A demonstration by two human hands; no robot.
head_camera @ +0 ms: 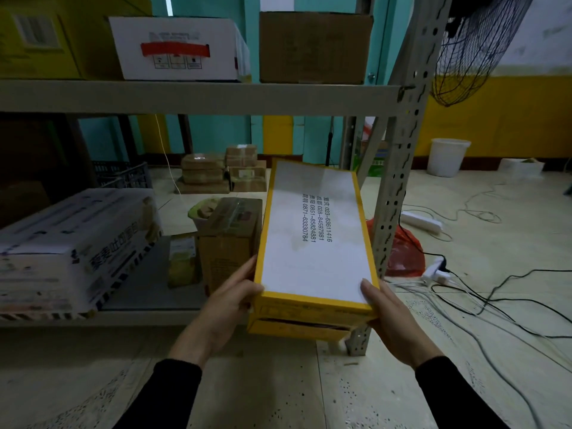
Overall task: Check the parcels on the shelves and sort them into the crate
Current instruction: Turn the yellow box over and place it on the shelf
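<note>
- Left hand [230, 300]: clasps the near left corner of the yellow parcel [312, 243], fingers along its left side, thumb tucked against the near end. Likely placed to steady the long box while it is read.
- Right hand [388, 317]: grips the near right corner of the same parcel, thumb [366, 291] laid on the white top face. The two hands mirror each other, so the weight is shared and the face stays level.
- Yellow parcel: held between both hands in front of the lower shelf [148, 300], long axis running away from them, white face up. Printed phone numbers [316, 217] lie turned sideways to the viewer; the hold suits the checking step, not yet the sorting.
- Brown taped box [230, 239]: just beyond the left hand, standing on the lower shelf, touching or nearly touching the held parcel's left side; which, cannot be told.
- White printed carton [74, 249]: well to the left of the left hand, lying flat on the same shelf.
- Shelf upright [399, 187]: just beyond the right hand, behind the parcel's right edge.
- Dark crate [123, 176]: far beyond the left hand, on the floor behind the shelving; probably the sorting destination, contents not visible.
- Stacked brown parcels [223, 173]: far beyond both hands, on the floor.
- Upper shelf [198, 96]: above and beyond the hands, bearing a white box [178, 48] and a brown box [314, 48], as yet unchecked by the look of it.
</note>
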